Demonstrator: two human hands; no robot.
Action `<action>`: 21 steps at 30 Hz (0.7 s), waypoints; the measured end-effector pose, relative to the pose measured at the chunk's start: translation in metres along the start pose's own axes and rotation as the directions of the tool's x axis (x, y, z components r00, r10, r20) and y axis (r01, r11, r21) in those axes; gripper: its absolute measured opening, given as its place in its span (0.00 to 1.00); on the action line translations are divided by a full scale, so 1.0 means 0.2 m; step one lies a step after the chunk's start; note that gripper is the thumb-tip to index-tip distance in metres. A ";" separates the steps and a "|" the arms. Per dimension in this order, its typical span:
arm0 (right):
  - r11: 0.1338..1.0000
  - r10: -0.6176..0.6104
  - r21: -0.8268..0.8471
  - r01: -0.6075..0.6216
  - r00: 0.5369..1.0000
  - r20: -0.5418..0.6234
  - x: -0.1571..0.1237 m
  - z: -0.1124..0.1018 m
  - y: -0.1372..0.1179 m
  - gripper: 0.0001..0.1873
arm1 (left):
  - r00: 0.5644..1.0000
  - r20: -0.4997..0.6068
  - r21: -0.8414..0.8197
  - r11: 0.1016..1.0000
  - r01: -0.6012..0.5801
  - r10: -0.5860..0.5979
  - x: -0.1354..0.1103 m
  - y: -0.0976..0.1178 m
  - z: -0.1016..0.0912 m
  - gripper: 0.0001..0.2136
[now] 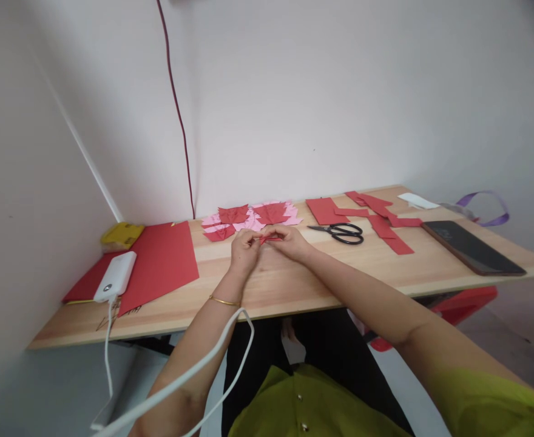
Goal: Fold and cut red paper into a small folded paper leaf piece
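Between my two hands, above the middle of the wooden table point(289, 285), is a small folded piece of red paper point(270, 238). My left hand point(245, 247) pinches its left end, and my right hand point(289, 241) has its fingers closed on the right side. Parts of the paper are hidden behind the fingers. Just beyond my hands lie cut pieces of pink paper point(298, 213) and red paper point(233, 215) with jagged edges. Black-handled scissors point(346, 232) rest to the right of my right hand, pointing left.
Red paper strips point(397, 243) and a red rectangle point(324, 211) lie at the back right, near a dark phone point(474, 247). On the left are large red sheets point(167, 261), a white power bank point(116, 274) and a yellow packet point(122, 235). A white cable point(194, 367) crosses before my left forearm.
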State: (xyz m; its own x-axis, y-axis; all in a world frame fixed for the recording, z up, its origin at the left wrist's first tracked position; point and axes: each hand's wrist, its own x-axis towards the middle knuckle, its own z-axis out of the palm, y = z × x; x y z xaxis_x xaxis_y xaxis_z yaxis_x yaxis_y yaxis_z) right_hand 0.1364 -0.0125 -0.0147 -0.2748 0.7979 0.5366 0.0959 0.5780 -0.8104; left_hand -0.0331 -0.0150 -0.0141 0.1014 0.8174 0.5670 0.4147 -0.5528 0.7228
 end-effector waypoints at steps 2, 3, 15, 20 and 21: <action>0.999 -0.026 -0.039 0.026 1.000 -0.003 0.00 -0.01 0.00 0.08 | 1.000 0.011 0.007 1.000 -0.020 0.020 0.00 0.00 0.00 0.04; 0.998 -0.041 -0.055 0.041 0.999 -0.001 0.00 -0.01 0.00 0.08 | 0.999 0.014 0.007 0.999 -0.033 0.032 0.00 0.00 0.00 0.04; 0.956 -0.194 -0.223 0.190 0.981 0.005 0.00 0.00 -0.02 0.06 | 0.997 -0.015 0.034 0.997 -0.072 0.072 0.00 0.01 0.00 0.04; 0.952 -0.212 -0.223 0.210 0.977 0.016 0.00 0.00 -0.03 0.06 | 0.997 0.042 0.046 0.997 -0.061 0.060 -0.01 0.02 0.00 0.06; 0.952 -0.211 -0.223 0.210 0.977 0.022 0.00 0.00 -0.03 0.06 | 0.997 0.054 0.045 0.997 -0.061 0.058 -0.01 0.02 0.00 0.07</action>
State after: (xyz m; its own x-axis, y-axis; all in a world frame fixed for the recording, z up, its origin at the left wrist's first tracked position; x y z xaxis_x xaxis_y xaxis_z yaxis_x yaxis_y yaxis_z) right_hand 0.1358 -0.0168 -0.0095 -0.3101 0.6542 0.6898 0.2467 0.7561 -0.6062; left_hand -0.0319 -0.0177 -0.0124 0.1744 0.7914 0.5859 0.4480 -0.5936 0.6685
